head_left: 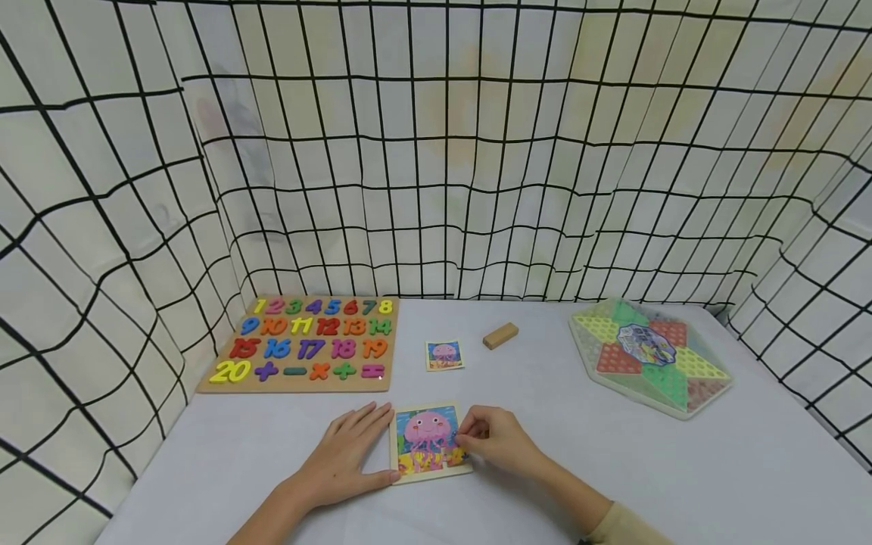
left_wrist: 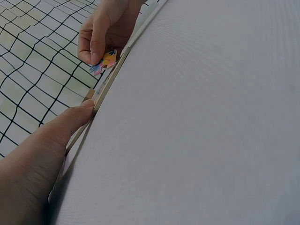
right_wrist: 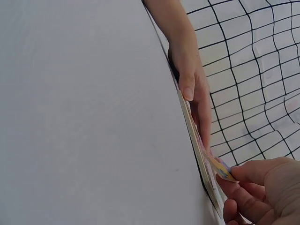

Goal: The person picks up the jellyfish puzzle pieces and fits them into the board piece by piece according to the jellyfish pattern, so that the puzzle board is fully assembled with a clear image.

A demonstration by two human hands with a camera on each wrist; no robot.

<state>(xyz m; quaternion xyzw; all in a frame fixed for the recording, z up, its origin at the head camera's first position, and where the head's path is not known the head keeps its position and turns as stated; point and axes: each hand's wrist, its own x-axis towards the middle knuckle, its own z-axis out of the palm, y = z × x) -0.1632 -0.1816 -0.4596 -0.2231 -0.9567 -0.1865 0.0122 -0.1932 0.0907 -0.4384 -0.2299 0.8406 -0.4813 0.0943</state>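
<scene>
A square jigsaw puzzle [head_left: 427,430] with a pink jellyfish lies in a light wooden frame on the white table. My left hand [head_left: 349,459] rests flat along its left side, fingers straight, thumb touching the lower left corner of the frame. At the puzzle's right side, my right hand [head_left: 500,440] pinches a puzzle piece [left_wrist: 107,61] between thumb and fingers. The left wrist view shows this piece in blue, yellow and pink, tilted above the frame. In the right wrist view the piece [right_wrist: 222,169] slants up from the frame's edge; whether it touches the puzzle I cannot tell.
Behind the puzzle lie a small jellyfish picture card [head_left: 445,355] and a wooden block [head_left: 500,335]. A wooden number board [head_left: 293,382] is at back left, a hexagonal checkers-style board [head_left: 650,356] at back right. Black netting over white cloth [head_left: 422,166] encloses the back and sides.
</scene>
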